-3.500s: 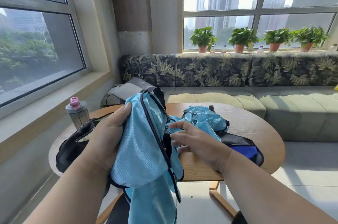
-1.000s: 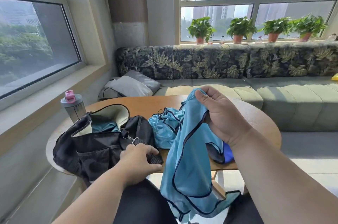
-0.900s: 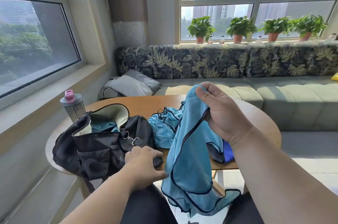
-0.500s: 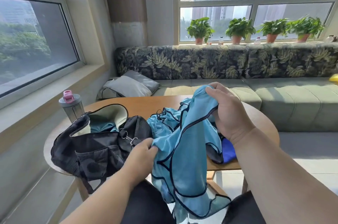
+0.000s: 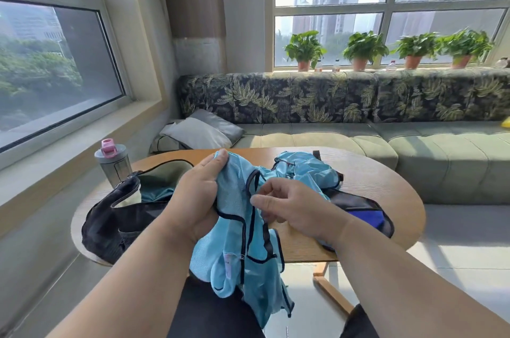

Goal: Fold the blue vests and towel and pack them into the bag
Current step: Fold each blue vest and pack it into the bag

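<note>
A light blue vest (image 5: 242, 249) with dark trim hangs over the table's near edge down to my lap. My left hand (image 5: 198, 197) grips a bunched upper part of it, thumb on top. My right hand (image 5: 292, 208) is beside it, fingers curled at the vest's dark trim near the neck opening. A second light blue vest (image 5: 306, 172) lies crumpled on the wooden table (image 5: 372, 188). A dark blue cloth (image 5: 367, 217) lies at the right under black mesh. The black bag (image 5: 110, 221) sits open at the left with teal fabric (image 5: 157, 194) inside.
A grey bottle with a pink cap (image 5: 113, 162) stands at the table's left rear. Behind the table runs a green sofa (image 5: 414, 155) with a leaf-print backrest and grey cushions (image 5: 201, 132). Potted plants (image 5: 361, 49) line the windowsill. Table legs (image 5: 328, 288) show below right.
My left hand rose from the bag side and took hold of the vest's top. My right hand let go of the top and dropped to the trim at the middle.
</note>
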Action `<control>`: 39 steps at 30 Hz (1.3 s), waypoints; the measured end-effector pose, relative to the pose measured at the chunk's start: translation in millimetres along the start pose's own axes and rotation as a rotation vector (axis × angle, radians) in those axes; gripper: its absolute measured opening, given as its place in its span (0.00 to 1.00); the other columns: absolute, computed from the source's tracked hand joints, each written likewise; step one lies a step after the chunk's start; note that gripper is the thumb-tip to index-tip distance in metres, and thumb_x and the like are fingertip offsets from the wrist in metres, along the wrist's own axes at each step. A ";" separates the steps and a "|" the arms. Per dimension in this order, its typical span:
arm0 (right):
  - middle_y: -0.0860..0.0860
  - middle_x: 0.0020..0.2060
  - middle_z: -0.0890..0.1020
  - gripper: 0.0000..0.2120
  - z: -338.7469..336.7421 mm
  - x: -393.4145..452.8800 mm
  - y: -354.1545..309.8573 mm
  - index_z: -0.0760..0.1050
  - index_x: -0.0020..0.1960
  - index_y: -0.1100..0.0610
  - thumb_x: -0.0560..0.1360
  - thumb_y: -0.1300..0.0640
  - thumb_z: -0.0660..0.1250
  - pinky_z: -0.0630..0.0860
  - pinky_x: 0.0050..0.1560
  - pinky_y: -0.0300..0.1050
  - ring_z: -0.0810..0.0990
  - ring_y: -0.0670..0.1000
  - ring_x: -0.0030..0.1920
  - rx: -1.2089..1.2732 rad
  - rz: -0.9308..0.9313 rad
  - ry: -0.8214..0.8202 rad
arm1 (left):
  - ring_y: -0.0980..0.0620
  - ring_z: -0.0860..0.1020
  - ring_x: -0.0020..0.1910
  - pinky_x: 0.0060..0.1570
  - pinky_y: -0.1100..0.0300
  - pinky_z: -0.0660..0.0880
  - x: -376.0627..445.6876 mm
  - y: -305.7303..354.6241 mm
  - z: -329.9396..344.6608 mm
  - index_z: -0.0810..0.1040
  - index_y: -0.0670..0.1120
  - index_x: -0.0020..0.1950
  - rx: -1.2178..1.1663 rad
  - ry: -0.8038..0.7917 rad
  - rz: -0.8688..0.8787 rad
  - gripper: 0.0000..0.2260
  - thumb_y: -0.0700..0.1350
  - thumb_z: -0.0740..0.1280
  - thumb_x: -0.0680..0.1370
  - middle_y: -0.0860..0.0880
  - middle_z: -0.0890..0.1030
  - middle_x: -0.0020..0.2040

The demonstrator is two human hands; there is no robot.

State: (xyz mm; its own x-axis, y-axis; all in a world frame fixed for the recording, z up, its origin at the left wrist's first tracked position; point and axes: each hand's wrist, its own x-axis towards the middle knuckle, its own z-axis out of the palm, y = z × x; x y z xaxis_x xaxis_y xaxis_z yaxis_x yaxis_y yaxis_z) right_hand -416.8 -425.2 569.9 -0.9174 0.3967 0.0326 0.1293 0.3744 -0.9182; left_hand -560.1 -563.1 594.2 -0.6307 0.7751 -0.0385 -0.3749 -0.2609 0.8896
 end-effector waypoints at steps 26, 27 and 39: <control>0.57 0.53 0.86 0.13 -29.9 6.7 -39.4 0.82 0.63 0.50 0.86 0.52 0.61 0.82 0.50 0.56 0.84 0.58 0.48 0.660 -0.287 0.437 | 0.66 0.74 0.67 0.63 0.69 0.70 -11.6 -71.6 -41.8 0.81 0.65 0.62 0.932 -0.303 -0.112 0.17 0.59 0.79 0.74 0.68 0.83 0.61; 0.56 0.53 0.86 0.13 -30.4 6.7 -40.7 0.82 0.64 0.49 0.86 0.53 0.60 0.83 0.47 0.53 0.85 0.56 0.47 0.665 -0.293 0.418 | 0.63 0.77 0.66 0.64 0.65 0.72 -9.9 -75.8 -43.4 0.82 0.64 0.62 0.973 -0.298 -0.081 0.15 0.56 0.77 0.77 0.65 0.84 0.60; 0.52 0.65 0.83 0.26 -41.2 4.7 -34.5 0.72 0.76 0.42 0.79 0.58 0.61 0.73 0.71 0.68 0.80 0.59 0.67 0.399 -0.269 0.277 | 0.60 0.73 0.43 0.47 0.59 0.74 -10.5 -119.9 -28.7 0.73 0.60 0.47 1.387 -0.223 0.262 0.12 0.63 0.71 0.71 0.60 0.75 0.43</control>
State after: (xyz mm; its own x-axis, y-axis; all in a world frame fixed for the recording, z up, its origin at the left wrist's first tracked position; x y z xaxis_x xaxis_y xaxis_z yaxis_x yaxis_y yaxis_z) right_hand -410.1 -401.8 618.0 -0.7581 0.5566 0.3399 -0.2982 0.1676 -0.9397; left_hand -528.0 -556.5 474.9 -0.4094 0.9001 0.1492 0.7718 0.2545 0.5827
